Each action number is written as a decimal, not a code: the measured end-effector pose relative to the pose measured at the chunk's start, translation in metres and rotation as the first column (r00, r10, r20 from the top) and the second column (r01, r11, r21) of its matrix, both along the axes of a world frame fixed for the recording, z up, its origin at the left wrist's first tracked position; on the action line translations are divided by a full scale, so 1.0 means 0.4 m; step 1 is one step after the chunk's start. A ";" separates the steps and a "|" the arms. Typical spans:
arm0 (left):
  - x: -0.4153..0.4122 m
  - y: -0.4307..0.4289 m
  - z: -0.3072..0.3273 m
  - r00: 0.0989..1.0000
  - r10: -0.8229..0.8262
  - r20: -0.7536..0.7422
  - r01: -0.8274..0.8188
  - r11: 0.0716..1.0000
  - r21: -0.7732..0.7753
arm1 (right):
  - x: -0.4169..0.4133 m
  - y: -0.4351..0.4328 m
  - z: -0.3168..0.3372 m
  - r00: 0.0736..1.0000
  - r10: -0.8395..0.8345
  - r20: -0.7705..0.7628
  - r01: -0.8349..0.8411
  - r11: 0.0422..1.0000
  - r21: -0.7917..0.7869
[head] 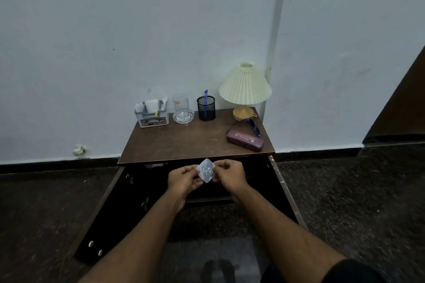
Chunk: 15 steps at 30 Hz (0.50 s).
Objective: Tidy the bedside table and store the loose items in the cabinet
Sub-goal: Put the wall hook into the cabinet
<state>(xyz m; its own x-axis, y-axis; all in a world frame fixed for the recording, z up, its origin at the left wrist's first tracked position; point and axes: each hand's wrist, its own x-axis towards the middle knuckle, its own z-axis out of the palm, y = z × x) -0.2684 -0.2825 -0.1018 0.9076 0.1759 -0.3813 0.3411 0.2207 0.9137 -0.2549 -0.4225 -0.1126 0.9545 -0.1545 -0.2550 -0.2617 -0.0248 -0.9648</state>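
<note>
My left hand (181,179) and right hand (230,176) pinch a small clear packet (207,170) between them, just before the open cabinet (281,181). On the table (184,142), organiser (152,115), glass (181,103), pen cup (206,108) and lamp (245,89) stand ranged at the back; sunglasses (253,127) and case (245,141) lie loose, seemingly yet to store.

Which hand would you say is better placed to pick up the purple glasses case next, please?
Probably the right hand: the glasses case lies on the table's right front corner, on its side. Both hands now pinch the small clear packet, so one must let go first.
</note>
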 end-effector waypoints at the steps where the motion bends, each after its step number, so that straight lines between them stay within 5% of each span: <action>1: -0.006 0.003 0.000 1.000 0.003 -0.002 -0.003 1.000 -0.002 | -0.004 -0.001 0.004 1.000 0.007 -0.001 -0.007 1.000 0.012; 15: -0.028 0.020 -0.037 0.999 0.035 -0.023 -0.035 0.999 0.018 | -0.011 0.003 -0.024 1.000 -0.005 -0.020 0.005 1.000 0.012</action>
